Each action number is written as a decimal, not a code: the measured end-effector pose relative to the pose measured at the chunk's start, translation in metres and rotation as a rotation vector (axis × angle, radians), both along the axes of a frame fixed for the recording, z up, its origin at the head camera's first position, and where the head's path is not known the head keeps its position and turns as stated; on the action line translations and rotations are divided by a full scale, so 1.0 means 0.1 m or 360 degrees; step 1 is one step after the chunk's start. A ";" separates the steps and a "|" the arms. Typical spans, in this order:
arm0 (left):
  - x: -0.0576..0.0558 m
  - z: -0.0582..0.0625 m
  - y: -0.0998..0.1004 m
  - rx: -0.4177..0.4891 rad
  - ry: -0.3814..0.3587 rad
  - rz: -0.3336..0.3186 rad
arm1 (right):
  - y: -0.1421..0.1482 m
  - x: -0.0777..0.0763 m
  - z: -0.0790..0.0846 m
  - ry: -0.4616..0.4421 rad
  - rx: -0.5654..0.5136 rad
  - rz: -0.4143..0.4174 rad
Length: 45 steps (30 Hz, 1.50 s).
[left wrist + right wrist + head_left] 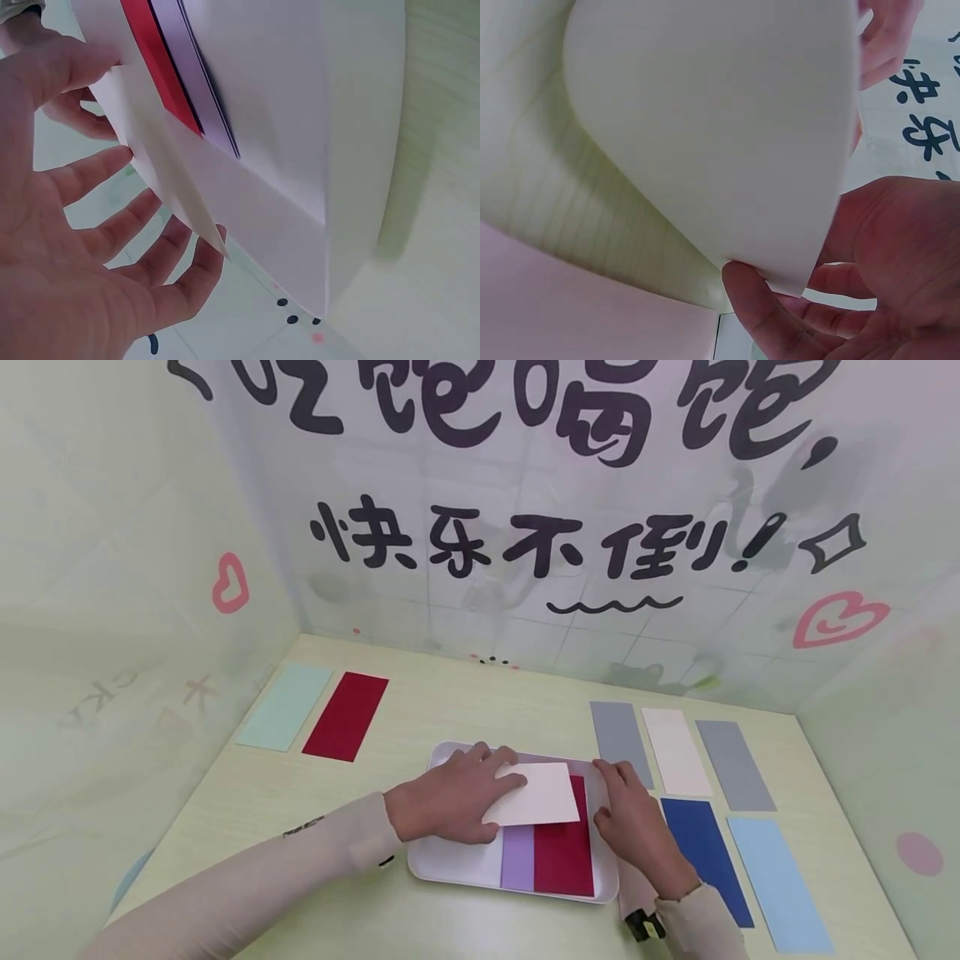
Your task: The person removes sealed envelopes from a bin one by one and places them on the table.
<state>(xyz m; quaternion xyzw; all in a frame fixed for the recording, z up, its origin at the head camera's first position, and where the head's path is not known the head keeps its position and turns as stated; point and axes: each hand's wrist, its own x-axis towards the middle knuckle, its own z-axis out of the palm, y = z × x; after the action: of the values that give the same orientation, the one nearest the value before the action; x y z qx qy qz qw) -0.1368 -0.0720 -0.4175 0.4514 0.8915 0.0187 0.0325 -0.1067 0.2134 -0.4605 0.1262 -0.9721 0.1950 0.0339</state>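
Observation:
Over a white tray (450, 867), my left hand (459, 795) holds a white rectangular card (543, 795) by its left end. The left wrist view shows the thumb on one side of this card and fingertips along its far edge. Below it in the tray lie a dark red card (566, 870) and a lilac card (517, 858), side by side and partly covered by the white card. My right hand (636, 825) grips the tray at its right rim; in the right wrist view a finger presses the outer wall near the corner.
At the back left lie a mint card (285, 706) and another dark red card (345, 717). Right of the tray are two grey cards (621, 735), a pale pink card (675, 750), a dark blue card (705, 852) and a light blue card (780, 885). Printed curtains enclose the table.

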 end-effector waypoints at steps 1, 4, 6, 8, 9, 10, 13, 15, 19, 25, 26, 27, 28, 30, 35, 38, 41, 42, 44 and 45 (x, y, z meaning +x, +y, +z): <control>-0.01 0.00 -0.01 0.0008 0.0011 0.0012 | 0.00 0.00 0.00 0.0000 0.0000 -0.0002; -0.06 0.02 -0.06 0.0032 0.0041 0.0057 | 0.00 0.00 0.00 -0.0005 -0.0007 -0.0002; -0.10 0.02 -0.09 0.0049 0.0051 0.0093 | 0.00 0.00 -0.01 -0.0006 -0.0012 -0.0004; -0.13 0.03 -0.13 0.0067 0.0044 0.0133 | 0.00 0.00 -0.01 -0.0009 -0.0018 -0.0003; -0.15 0.04 -0.15 0.0086 0.0036 0.0149 | 0.00 0.00 -0.01 -0.0011 -0.0020 -0.0002; -0.17 0.04 -0.16 0.0100 0.0032 0.0167 | 0.01 0.00 -0.01 -0.0012 -0.0021 -0.0002; -0.22 0.06 -0.22 0.0147 0.0005 0.0241 | 0.01 0.00 -0.01 -0.0012 -0.0030 0.0002; -0.26 0.06 -0.27 0.0170 -0.0004 0.0296 | 0.01 0.00 -0.01 -0.0011 -0.0032 0.0005; -0.33 0.04 -0.34 0.0200 -0.0041 0.0420 | 0.01 0.00 -0.02 -0.0006 -0.0028 0.0008; -0.42 0.04 -0.44 0.0246 -0.0109 0.0574 | 0.02 0.00 -0.03 0.0004 -0.0021 0.0010; -0.43 0.04 -0.45 0.0252 -0.0111 0.0590 | 0.02 0.00 -0.03 0.0008 -0.0020 0.0011; -0.44 0.03 -0.47 0.0253 -0.0112 0.0605 | 0.02 0.00 -0.03 0.0009 -0.0019 0.0012; -0.45 0.03 -0.48 0.0264 -0.0115 0.0616 | 0.02 0.00 -0.03 0.0010 -0.0019 0.0013; -0.48 0.02 -0.51 0.0275 -0.0129 0.0642 | 0.02 0.00 -0.03 0.0014 -0.0017 0.0013; -0.55 -0.01 -0.58 0.0289 -0.0181 0.0741 | 0.01 0.00 -0.02 0.0017 -0.0017 0.0013; -0.59 -0.04 -0.64 0.0294 -0.0214 0.0818 | 0.01 0.00 -0.01 0.0011 -0.0018 0.0007; -0.62 -0.06 -0.68 0.0323 -0.0231 0.0875 | 0.01 0.00 -0.01 0.0003 -0.0019 0.0001; -0.63 -0.07 -0.70 0.0330 -0.0230 0.0888 | 0.00 0.00 -0.01 0.0001 -0.0020 0.0002; -0.65 -0.07 -0.72 0.0353 -0.0227 0.0908 | 0.00 0.00 -0.01 0.0001 -0.0019 0.0002; -0.66 -0.08 -0.74 0.0357 -0.0224 0.0916 | 0.00 0.00 -0.01 0.0001 -0.0020 0.0001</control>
<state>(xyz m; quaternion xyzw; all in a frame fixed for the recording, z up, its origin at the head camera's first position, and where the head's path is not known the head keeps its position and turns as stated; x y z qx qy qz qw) -0.2026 -0.1455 -0.4257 0.1791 0.9706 0.1565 0.0375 -0.1068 0.2138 -0.4614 0.1264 -0.9708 0.2011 0.0349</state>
